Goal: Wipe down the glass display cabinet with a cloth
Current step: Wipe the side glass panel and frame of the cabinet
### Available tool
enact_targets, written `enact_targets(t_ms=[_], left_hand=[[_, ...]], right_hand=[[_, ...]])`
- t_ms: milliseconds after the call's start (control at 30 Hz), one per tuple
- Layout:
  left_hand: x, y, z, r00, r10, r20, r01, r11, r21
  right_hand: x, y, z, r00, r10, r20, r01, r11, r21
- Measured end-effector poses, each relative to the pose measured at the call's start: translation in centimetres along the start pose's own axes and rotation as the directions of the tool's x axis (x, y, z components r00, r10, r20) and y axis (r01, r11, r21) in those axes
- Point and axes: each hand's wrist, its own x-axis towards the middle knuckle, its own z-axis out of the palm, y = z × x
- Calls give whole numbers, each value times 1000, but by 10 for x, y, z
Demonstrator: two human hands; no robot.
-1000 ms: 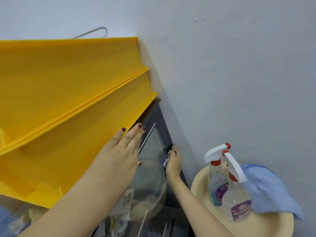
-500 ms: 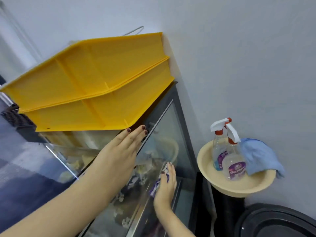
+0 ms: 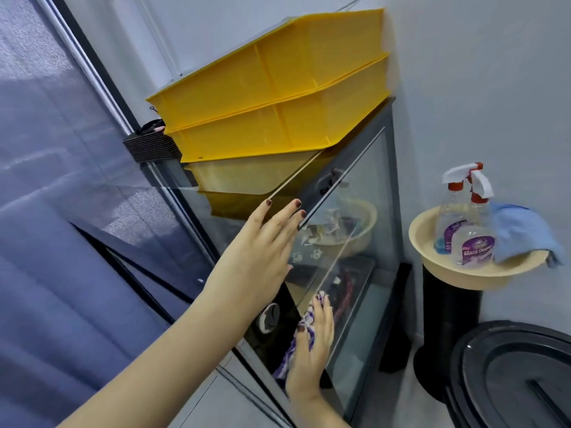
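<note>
Lower now, the right hand [image 3: 312,347] presses a striped cloth [image 3: 293,347] flat against the glass display cabinet [image 3: 391,168].
Its fingers [image 3: 321,313] lie straight on the cloth, low on the cabinet; the tall pane runs upward from there. Higher and further in, the left hand [image 3: 265,251] rests spread on the open door [image 3: 336,193], nearer the top. Beyond, yellow trays [image 3: 278,88] overhang the roof; spray bottles [image 3: 472,245] stand well apart, rightward.

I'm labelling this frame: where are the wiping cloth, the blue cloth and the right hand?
wiping cloth [image 3: 289,356], head view, striped fold
blue cloth [image 3: 522,233], head view, draped middle
right hand [image 3: 312,355], head view, back of hand
</note>
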Motion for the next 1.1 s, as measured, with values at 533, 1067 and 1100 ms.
enact_targets(t_ms=[533,1067,1100], left_hand=[[-28,40,31,999,-2,-51,-2,998,-68],[-22,49,30,991,-120,-65,119,993,-13],[-21,48,28,990,-130,-47,129,991,-35]], right_hand=[[-44,7,-5,980,178,-92,-182,983,-29],[-39,4,-5,954,299,-8,-298,951,-79],[-33,22,-12,924,376,-61,-379,924,-46]])
